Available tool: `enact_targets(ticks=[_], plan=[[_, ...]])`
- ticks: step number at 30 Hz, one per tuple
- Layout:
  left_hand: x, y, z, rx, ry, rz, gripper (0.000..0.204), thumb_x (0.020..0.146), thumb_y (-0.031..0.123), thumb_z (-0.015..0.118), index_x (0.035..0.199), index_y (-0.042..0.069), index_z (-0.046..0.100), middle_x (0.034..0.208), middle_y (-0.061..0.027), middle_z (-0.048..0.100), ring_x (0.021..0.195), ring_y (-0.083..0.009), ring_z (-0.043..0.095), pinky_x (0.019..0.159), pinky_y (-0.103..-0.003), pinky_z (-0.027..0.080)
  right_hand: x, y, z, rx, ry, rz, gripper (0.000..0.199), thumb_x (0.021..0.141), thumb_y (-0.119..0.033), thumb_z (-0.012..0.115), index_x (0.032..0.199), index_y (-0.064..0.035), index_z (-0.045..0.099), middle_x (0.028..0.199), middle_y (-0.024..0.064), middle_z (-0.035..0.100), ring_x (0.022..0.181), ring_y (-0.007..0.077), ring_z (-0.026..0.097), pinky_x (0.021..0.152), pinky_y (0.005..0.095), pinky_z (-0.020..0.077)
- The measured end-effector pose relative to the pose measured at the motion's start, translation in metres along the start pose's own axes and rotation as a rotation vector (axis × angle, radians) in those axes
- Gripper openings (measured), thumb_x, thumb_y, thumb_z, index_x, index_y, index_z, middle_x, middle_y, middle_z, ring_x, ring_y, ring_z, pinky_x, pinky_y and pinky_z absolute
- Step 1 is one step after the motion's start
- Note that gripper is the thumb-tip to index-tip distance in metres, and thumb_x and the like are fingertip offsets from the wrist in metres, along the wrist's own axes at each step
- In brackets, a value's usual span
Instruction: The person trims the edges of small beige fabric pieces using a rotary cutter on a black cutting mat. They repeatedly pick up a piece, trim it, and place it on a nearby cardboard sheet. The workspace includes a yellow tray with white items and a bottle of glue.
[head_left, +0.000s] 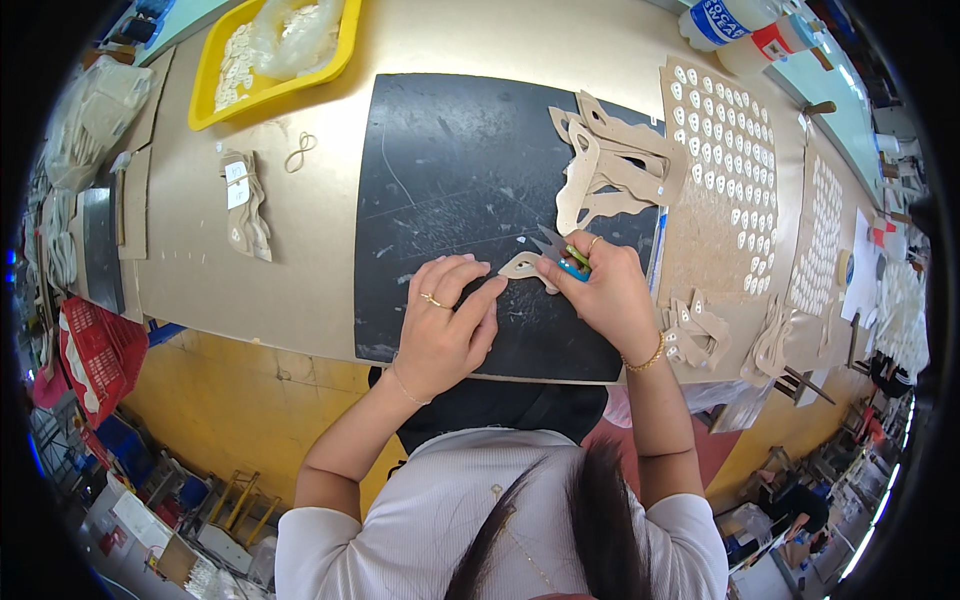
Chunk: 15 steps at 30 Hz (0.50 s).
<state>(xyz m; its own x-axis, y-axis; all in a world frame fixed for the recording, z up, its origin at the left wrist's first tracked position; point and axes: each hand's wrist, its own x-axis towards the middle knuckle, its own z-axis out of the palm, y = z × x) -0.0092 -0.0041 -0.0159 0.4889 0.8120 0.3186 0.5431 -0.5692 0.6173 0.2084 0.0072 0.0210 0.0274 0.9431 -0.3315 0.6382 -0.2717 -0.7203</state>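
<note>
I have the right hand gripping blue-and-green-handled scissors beside the beige cut-out piece over the black mat; the left hand curls at its left tip, whether pinching I cannot tell; best steady it, blades clear of fingertips.

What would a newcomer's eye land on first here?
The bright yellow tray of small white pieces, upper left, probably wins. Next comes the black mat at centre, where the right grip holds scissors beside a beige cutout. Pale drop-shaped pieces dot the brown sheet at right.
</note>
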Motion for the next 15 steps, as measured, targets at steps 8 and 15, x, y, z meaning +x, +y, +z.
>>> enact_targets(ticks=[8,15], plan=[[-0.0011,-0.0008,0.0004,0.055,-0.064,0.031,0.044,0.077,0.004,0.074,0.12,0.006,0.068,0.122,-0.0131,0.059,0.119,-0.0337,0.055,0.104,-0.051,0.042,0.0,0.0025,0.0021,-0.022,0.034,-0.06,0.029,0.087,-0.024,0.079,0.091,0.0018,0.066,0.074,0.0189,0.068,0.068,0.037,0.069,0.062,0.0389,0.0532],[0.0006,0.0009,-0.0002,0.097,-0.093,0.045,0.048,0.075,0.006,0.074,0.123,0.008,0.068,0.124,-0.0131,0.058,0.121,-0.0338,0.053,0.104,-0.051,0.041,0.001,0.0029,0.0025,-0.031,0.033,-0.067,0.029,0.086,-0.024,0.079,0.091,0.0016,0.065,0.077,0.0191,0.069,0.07,0.0378,0.07,0.062,0.0394,0.0536]])
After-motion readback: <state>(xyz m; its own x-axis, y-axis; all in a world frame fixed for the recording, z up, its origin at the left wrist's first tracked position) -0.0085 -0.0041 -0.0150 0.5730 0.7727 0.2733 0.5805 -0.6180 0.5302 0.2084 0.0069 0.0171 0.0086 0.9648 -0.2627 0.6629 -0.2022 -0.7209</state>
